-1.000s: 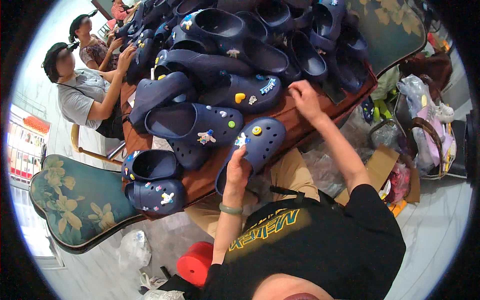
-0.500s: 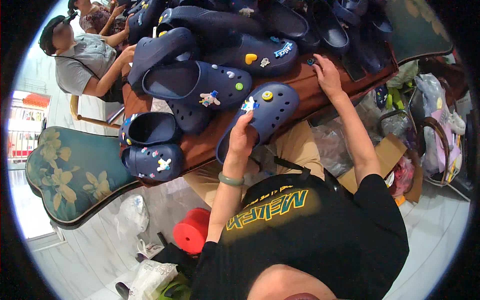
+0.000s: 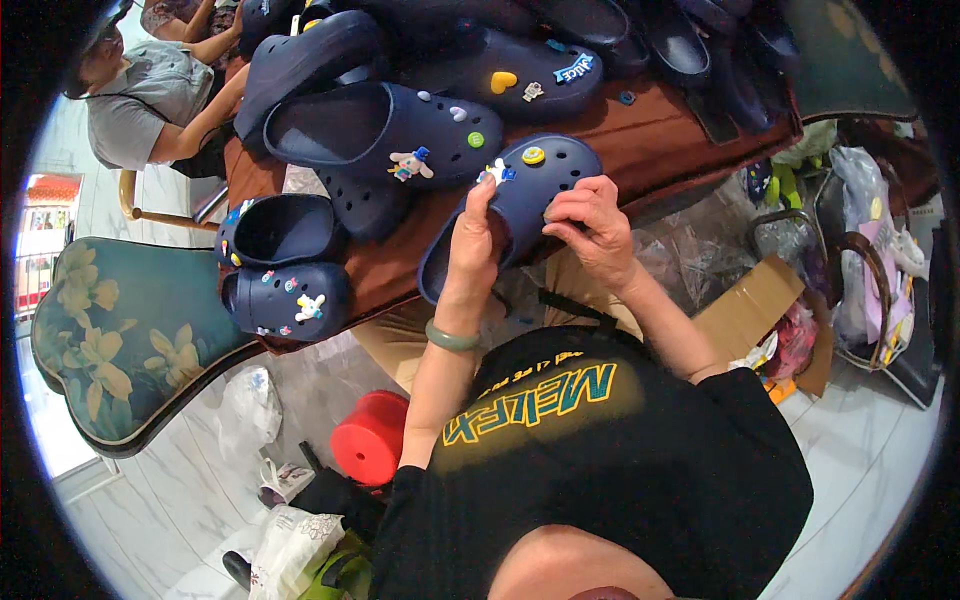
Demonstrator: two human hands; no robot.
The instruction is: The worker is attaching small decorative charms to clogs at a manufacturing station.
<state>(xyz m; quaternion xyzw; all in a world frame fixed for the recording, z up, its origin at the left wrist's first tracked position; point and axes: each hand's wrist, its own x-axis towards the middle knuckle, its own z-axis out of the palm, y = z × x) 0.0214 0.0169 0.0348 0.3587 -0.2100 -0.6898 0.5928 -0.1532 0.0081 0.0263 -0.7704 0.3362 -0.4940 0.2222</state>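
A navy clog (image 3: 560,172) with round holes is tilted at the table's near edge. My left hand (image 3: 470,245) grips its side, thumb on top by a white and blue character charm (image 3: 497,174). A round yellow charm (image 3: 533,156) sits farther toward the toe. My right hand (image 3: 598,235) is closed in a pinch at the clog's right side; what its fingertips hold, if anything, is hidden. Just beyond lies another navy clog (image 3: 440,135) with several charms. A small dark blue piece (image 3: 627,98) rests on the brown tabletop (image 3: 680,125).
Smaller navy clogs (image 3: 290,300) stand at the table's left corner. More clogs (image 3: 590,30) crowd the far side. Flowered chair backs (image 3: 130,350) flank the table. A red stool (image 3: 370,435), a cardboard box (image 3: 750,310) and plastic bags are below. Another person (image 3: 150,110) works at far left.
My right hand has left the small piece on the tabletop and come back, pinched, to the clog's right side. My left hand still holds the clog.
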